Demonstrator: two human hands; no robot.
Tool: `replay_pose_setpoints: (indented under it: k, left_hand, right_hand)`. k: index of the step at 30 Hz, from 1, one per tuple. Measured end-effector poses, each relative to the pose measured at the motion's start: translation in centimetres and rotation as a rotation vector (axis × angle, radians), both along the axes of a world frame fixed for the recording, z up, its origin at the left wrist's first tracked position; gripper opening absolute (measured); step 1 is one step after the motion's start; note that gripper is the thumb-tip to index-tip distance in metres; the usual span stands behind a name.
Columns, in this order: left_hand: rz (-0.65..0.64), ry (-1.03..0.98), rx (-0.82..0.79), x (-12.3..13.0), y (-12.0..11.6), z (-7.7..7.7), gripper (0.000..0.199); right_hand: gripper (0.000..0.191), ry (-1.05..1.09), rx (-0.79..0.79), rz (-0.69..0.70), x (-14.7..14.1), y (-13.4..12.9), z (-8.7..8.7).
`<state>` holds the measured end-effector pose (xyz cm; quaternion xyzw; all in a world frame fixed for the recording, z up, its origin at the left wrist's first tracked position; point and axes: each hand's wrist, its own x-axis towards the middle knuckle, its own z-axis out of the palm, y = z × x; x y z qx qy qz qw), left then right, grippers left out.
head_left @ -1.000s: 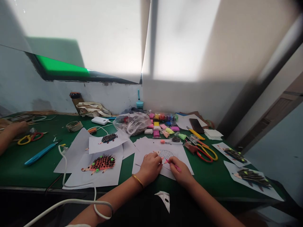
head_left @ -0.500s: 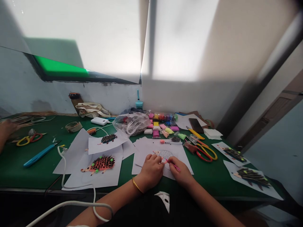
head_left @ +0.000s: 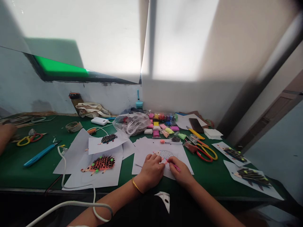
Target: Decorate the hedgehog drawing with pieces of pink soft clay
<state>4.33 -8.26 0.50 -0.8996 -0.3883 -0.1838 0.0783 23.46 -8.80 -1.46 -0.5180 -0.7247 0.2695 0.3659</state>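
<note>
A sheet of white paper (head_left: 144, 153) lies in front of me, with a hedgehog drawing (head_left: 166, 154) whose face is covered in pale pink. My left hand (head_left: 152, 168) rests on the sheet's lower part, fingers curled in and thumb low; whatever they pinch is hidden. In my right hand (head_left: 181, 172) is a thin pink modelling tool (head_left: 176, 167), its tip pointing at a small pink piece of clay (head_left: 165, 162) by my left fingertips. An orange-tipped white pen-like stick (head_left: 172, 142) lies across the top of the sheet.
Clay packets (head_left: 156, 133) and a plastic bag (head_left: 132, 123) lie behind the sheet. To the right are scissors (head_left: 207, 151), a phone (head_left: 196, 125) and finished hedgehog pictures (head_left: 253, 178). More pictures (head_left: 101, 165) and a white cable (head_left: 63, 170) lie left. Another person's hand (head_left: 7, 134) is far left.
My hands stay almost in place, with only slight finger movement around the pink clay. The other person's hand at the far left has shifted a little.
</note>
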Motion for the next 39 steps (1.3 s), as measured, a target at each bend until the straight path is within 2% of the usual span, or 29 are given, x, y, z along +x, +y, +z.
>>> replay_pose_setpoints:
  k: [6, 14, 18, 26, 39]
  left_hand:
    - [-0.035, 0.016, 0.074, 0.0, 0.1, -0.4, 0.010]
    - [-0.011, 0.005, 0.015, -0.1, 0.0, 0.1, 0.009]
    - [0.029, -0.032, -0.034, -0.2, 0.1, 0.1, 0.009]
    - [0.111, -0.179, -0.171, -0.2, 0.8, -0.2, 0.021]
    - [-0.011, -0.049, -0.010, -0.1, 0.0, -0.1, 0.010]
  right_hand:
    - [0.023, -0.004, 0.016, -0.029, -0.1, 0.0, 0.0]
    - [0.029, -0.095, 0.031, -0.209, 0.1, -0.6, 0.8]
    - [0.028, -0.079, 0.014, -0.180, 0.1, -0.8, 1.0]
    - [0.026, -0.051, 0.012, -0.143, 0.0, -0.8, 0.9]
    - [0.026, -0.042, 0.015, -0.133, 0.0, -0.7, 0.9]
